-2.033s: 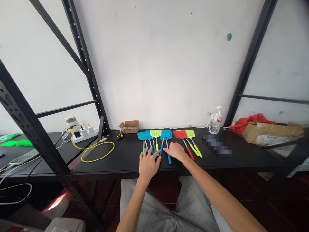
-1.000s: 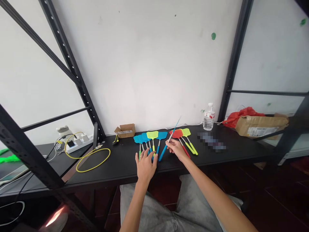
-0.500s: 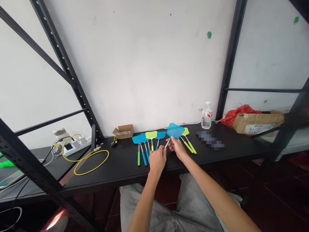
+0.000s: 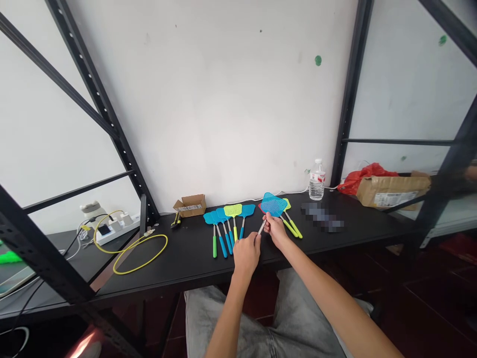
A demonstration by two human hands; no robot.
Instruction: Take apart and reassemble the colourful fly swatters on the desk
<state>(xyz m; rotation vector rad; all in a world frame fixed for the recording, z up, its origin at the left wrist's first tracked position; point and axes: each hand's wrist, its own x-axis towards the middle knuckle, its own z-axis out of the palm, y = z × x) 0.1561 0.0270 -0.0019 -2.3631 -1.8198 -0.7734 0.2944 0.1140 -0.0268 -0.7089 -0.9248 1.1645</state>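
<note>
A blue fly swatter [image 4: 274,205] is held between my two hands, its mesh head tilted up to the right. My left hand [image 4: 246,253] is closed around its handle, which the fingers hide. Higher up, my right hand [image 4: 275,229] pinches the metal shaft just below the head. To the left lies a fanned row of several swatters, among them a yellow-green one [image 4: 233,211] and a blue one [image 4: 247,211]. Under and right of the held head are swatters with yellow-green handles [image 4: 293,226], and a bit of red shows behind it.
On the black table [image 4: 179,263] stand a small open cardboard box [image 4: 190,206] and a water bottle [image 4: 317,181]. A yellow cable [image 4: 139,271] loops at the left near a power strip [image 4: 119,228]. A larger carton [image 4: 393,191] with a red bag sits right, beyond a blurred patch.
Both hands have shifted slightly to the right with the blue fly swatter. The camera view has moved a little; the swatters on the table lie as before.
</note>
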